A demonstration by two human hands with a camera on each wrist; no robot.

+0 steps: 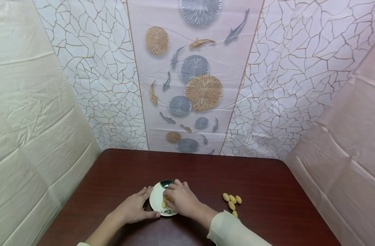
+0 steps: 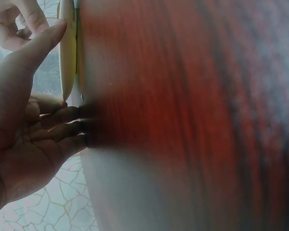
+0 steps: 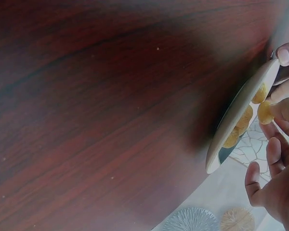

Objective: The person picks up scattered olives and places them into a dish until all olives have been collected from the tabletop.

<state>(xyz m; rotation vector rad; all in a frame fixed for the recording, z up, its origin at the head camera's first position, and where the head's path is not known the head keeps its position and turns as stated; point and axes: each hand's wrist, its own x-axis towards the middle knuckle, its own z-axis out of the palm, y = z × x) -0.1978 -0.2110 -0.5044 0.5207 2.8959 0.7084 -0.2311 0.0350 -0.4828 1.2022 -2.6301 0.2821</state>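
Note:
A round white plate (image 1: 156, 198) with a dark green patch and a small printed motif lies on the table. My left hand (image 1: 134, 206) is spread along its left side, with the thumb at the near rim and the fingertips by the far left rim. Over the plate, my right hand (image 1: 183, 200) pinches a small yellow oval fruit (image 3: 265, 112) between thumb and finger. Several similar yellow fruits (image 3: 244, 118) lie on the plate, partly hidden by that hand in the head view. Their exact kind cannot be told.
Several more yellow oval fruits (image 1: 231, 205) lie loose on the dark red-brown table (image 1: 261, 184), to the right of the plate. Patterned cloth (image 1: 187, 85) hangs behind the far table edge, and plain cream cloth (image 1: 30, 136) hangs along the sides.

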